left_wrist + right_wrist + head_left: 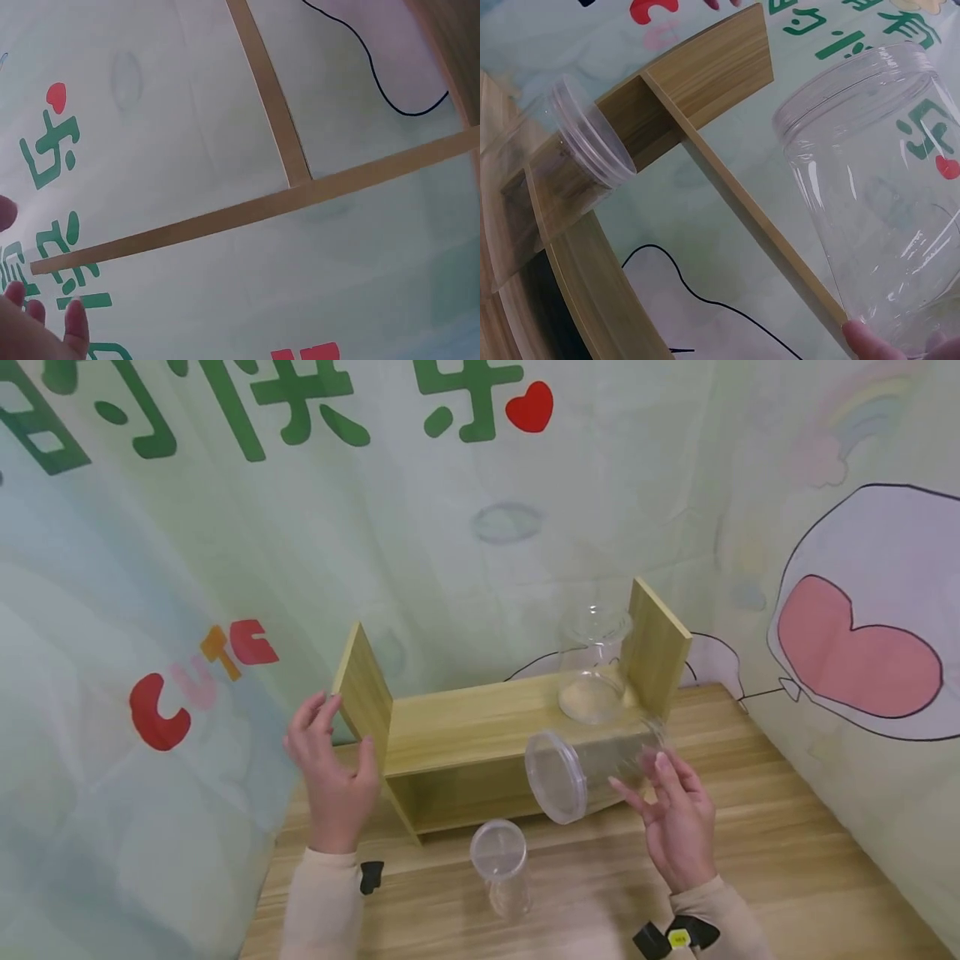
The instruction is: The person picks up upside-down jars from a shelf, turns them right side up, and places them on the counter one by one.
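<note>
My right hand (678, 827) grips a clear plastic jar (607, 768) near its base. The jar lies tilted on its side in the air, its lid toward the left, in front of the wooden shelf (457, 727). In the right wrist view this jar (862, 195) fills the right side, with fingertips (870, 346) at its bottom. My left hand (330, 785) is raised beside the shelf's left side panel (365, 693), fingers spread and loosely bent, holding nothing. Fingertips (76, 322) show at the lower left of the left wrist view, close to the panel's end.
Another clear jar (592, 697) stands on the shelf board against the right side panel (656, 647). A smaller lidded clear jar (500, 852) stands on the wooden table (427, 902) in front of the shelf. A printed cloth backdrop (450, 585) hangs close behind.
</note>
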The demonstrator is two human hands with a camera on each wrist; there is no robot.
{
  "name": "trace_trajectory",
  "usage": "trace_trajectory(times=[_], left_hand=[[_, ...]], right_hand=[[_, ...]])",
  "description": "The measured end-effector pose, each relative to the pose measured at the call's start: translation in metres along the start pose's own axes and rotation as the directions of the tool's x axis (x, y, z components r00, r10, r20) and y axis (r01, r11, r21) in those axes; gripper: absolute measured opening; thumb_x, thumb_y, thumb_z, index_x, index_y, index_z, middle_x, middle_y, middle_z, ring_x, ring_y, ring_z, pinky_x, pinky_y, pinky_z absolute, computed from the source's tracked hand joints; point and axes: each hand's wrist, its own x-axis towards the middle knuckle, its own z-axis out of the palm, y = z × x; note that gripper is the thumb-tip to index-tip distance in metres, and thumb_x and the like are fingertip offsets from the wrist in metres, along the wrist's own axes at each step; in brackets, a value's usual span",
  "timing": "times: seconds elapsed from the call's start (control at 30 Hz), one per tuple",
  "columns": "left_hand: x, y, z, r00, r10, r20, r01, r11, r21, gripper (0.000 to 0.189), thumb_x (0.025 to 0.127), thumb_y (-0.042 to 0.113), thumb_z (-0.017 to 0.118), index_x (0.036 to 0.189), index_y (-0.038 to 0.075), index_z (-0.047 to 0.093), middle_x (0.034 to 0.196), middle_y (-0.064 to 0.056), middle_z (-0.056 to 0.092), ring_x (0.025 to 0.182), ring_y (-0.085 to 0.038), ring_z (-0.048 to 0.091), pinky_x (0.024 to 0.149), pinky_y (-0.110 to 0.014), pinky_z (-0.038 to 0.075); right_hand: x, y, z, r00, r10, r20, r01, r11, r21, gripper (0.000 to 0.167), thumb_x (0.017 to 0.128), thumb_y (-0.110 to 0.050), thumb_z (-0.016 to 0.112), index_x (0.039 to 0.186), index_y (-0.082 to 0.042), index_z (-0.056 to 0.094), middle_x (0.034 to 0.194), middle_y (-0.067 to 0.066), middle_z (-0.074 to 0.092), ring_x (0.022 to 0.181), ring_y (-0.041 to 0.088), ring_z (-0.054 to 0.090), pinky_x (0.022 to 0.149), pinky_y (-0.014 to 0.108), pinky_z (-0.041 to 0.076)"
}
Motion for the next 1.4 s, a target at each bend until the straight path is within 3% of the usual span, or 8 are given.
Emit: trace_trajectory(times=[0.13, 0.43, 0.57, 0.67, 0.9, 1.03, 1.2, 1.4], left_hand=[[-0.006, 0.005, 0.002, 0.999, 0.007, -0.039, -0.007, 1.000, 0.009, 0.052, 0.080, 0.001, 0.057, 0.131, 0.002, 0.052, 0.137, -0.022, 0.043, 0.127, -0.035, 0.032, 0.094, -0.045, 0.023], [-0.008, 0.022, 0.011, 0.993, 0.079, -0.085, -0.083, 0.996, -0.041, 0.041, 0.078, 0.002, 0.056, 0.118, -0.006, 0.056, 0.122, -0.029, 0.051, 0.113, -0.042, 0.044, 0.096, -0.041, 0.019], [-0.012, 0.030, 0.020, 0.992, 0.126, -0.031, -0.128, 0.985, -0.117, 0.043, 0.077, 0.005, 0.055, 0.117, -0.010, 0.055, 0.119, -0.033, 0.051, 0.111, -0.044, 0.044, 0.096, -0.041, 0.022], [-0.018, 0.034, 0.027, 0.985, 0.161, 0.069, -0.148, 0.975, -0.163, 0.047, 0.081, 0.011, 0.057, 0.123, -0.009, 0.053, 0.124, -0.031, 0.049, 0.115, -0.043, 0.043, 0.097, -0.042, 0.022], [-0.030, 0.046, 0.046, 0.933, 0.193, 0.305, -0.086, 0.940, -0.329, 0.057, 0.093, 0.029, 0.059, 0.138, -0.002, 0.044, 0.145, -0.024, 0.036, 0.131, -0.041, 0.031, 0.100, -0.055, 0.020], [-0.039, 0.052, 0.054, 0.907, 0.174, 0.384, -0.009, 0.919, -0.395, 0.059, 0.093, 0.028, 0.060, 0.142, 0.001, 0.041, 0.150, -0.020, 0.029, 0.135, -0.039, 0.029, 0.099, -0.055, 0.032], [-0.048, 0.062, 0.063, 0.863, 0.167, 0.478, 0.078, 0.889, -0.452, 0.067, 0.087, 0.019, 0.067, 0.144, 0.001, 0.037, 0.152, -0.018, 0.025, 0.134, -0.035, 0.036, 0.089, -0.050, 0.050], [-0.055, 0.078, 0.074, 0.819, 0.187, 0.543, 0.118, 0.871, -0.478, 0.077, 0.093, 0.042, 0.066, 0.149, 0.003, 0.030, 0.153, -0.018, 0.025, 0.133, -0.036, 0.038, 0.087, -0.050, 0.053]], right_hand=[[-0.003, 0.002, -0.007, 0.999, 0.010, 0.036, -0.011, 0.999, 0.036, 0.010, 0.100, -0.009, 0.057, 0.102, -0.006, 0.067, 0.104, 0.005, 0.065, 0.107, 0.018, 0.056, 0.086, 0.053, 0.052], [-0.004, 0.004, -0.015, 0.997, 0.017, 0.079, -0.018, 1.000, 0.023, 0.013, 0.102, -0.011, 0.054, 0.098, -0.008, 0.067, 0.106, 0.003, 0.067, 0.108, 0.017, 0.056, 0.088, 0.053, 0.051], [-0.005, 0.004, -0.017, 0.997, 0.028, 0.078, -0.029, 1.000, 0.012, 0.014, 0.103, -0.011, 0.053, 0.098, -0.009, 0.066, 0.107, 0.002, 0.066, 0.110, 0.017, 0.055, 0.089, 0.053, 0.050], [-0.005, 0.003, -0.019, 0.996, 0.034, 0.085, -0.036, 0.999, 0.022, 0.015, 0.103, -0.011, 0.053, 0.097, -0.009, 0.066, 0.106, 0.002, 0.067, 0.110, 0.017, 0.056, 0.089, 0.053, 0.051], [-0.003, 0.002, -0.023, 0.995, 0.041, 0.094, -0.043, 0.999, 0.022, 0.016, 0.103, -0.011, 0.052, 0.097, -0.010, 0.066, 0.106, 0.002, 0.069, 0.109, 0.017, 0.057, 0.088, 0.053, 0.051], [-0.003, 0.000, -0.024, 0.995, 0.061, 0.077, -0.062, 0.998, 0.012, 0.015, 0.103, -0.013, 0.053, 0.097, -0.011, 0.067, 0.106, 0.001, 0.069, 0.111, 0.017, 0.056, 0.089, 0.053, 0.051], [-0.004, 0.000, -0.027, 0.995, 0.080, 0.063, -0.080, 0.997, 0.005, 0.015, 0.103, -0.014, 0.053, 0.099, -0.011, 0.067, 0.106, 0.000, 0.068, 0.111, 0.017, 0.057, 0.090, 0.052, 0.050], [-0.005, 0.002, -0.030, 0.995, 0.075, 0.066, -0.075, 0.997, 0.002, 0.016, 0.103, -0.014, 0.053, 0.104, -0.010, 0.068, 0.107, 0.001, 0.067, 0.110, 0.017, 0.057, 0.091, 0.053, 0.050]])
